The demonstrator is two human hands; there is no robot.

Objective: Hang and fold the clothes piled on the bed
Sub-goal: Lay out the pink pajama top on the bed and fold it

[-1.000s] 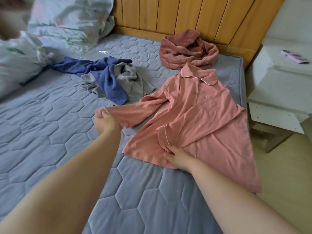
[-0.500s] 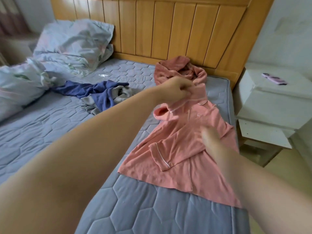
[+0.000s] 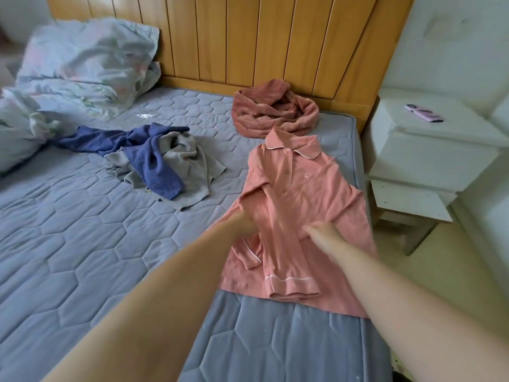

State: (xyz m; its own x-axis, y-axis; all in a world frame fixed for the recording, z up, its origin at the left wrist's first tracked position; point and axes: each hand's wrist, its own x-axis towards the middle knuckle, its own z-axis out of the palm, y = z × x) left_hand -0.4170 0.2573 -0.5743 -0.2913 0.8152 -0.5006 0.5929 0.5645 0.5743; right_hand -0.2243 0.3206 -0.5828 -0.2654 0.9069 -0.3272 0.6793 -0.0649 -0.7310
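A pink collared pyjama shirt [image 3: 297, 188] lies flat near the right edge of the bed, collar toward the headboard, with both sleeves folded over its front. My left hand [image 3: 243, 224] is at the left edge of the folded sleeve; its fingers curl into the fabric and are partly hidden by it. My right hand [image 3: 321, 234] rests on the middle of the shirt, fingers stretched flat and pointing left. A blue garment [image 3: 154, 158] lies tangled with a grey garment [image 3: 192, 166] in the middle of the bed. A crumpled dusty-red garment [image 3: 275, 111] sits by the headboard.
The grey quilted mattress [image 3: 82, 244] fills the left and foreground. Rumpled pale bedding and a pillow [image 3: 82, 64] lie at the far left. A wooden headboard [image 3: 261, 37] stands behind. A white bedside table [image 3: 429, 150] with a pink phone [image 3: 424, 113] stands right of the bed.
My left hand carried the left sleeve up to the collar, then laid it down the shirt's front. My right hand left the lower hem and now lies on the shirt's middle.
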